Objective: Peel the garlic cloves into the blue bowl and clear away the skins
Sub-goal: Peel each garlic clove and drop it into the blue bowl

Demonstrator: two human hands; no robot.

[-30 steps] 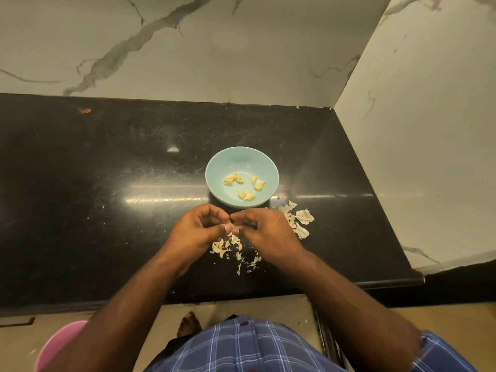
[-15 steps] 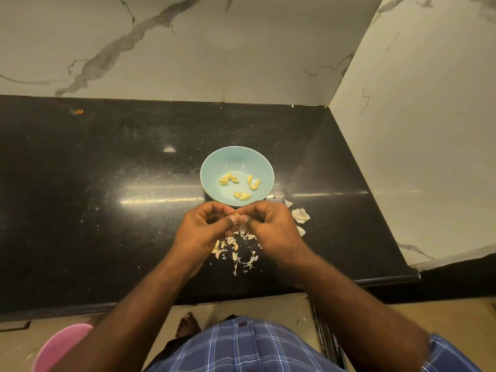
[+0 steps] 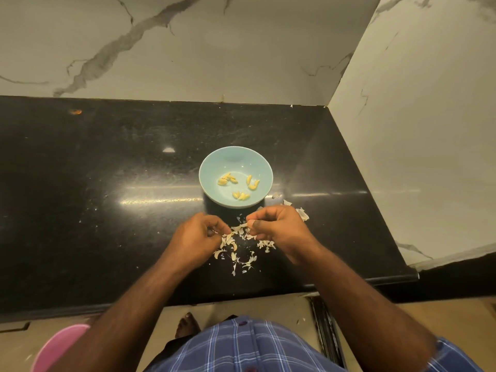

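Small yellow peeled garlic cloves [image 3: 239, 184] lie in the round, smooth blue bowl [image 3: 212, 167] on the glossy black counter [image 3: 80, 183]. Papery skins [image 3: 236, 251] litter the counter before it. Left hand [image 3: 197, 238] and right hand [image 3: 279, 228] each pinch a strip of skin.

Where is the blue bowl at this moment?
In the head view, the blue bowl stands on the black counter, near its middle, just beyond the two hands and the garlic skins.

Bowl [image 3: 235, 159] sits mid-counter [image 3: 94, 197] with cloves [image 3: 238, 185] in it, skins [image 3: 236, 247] scattered just in front, walls behind and right.
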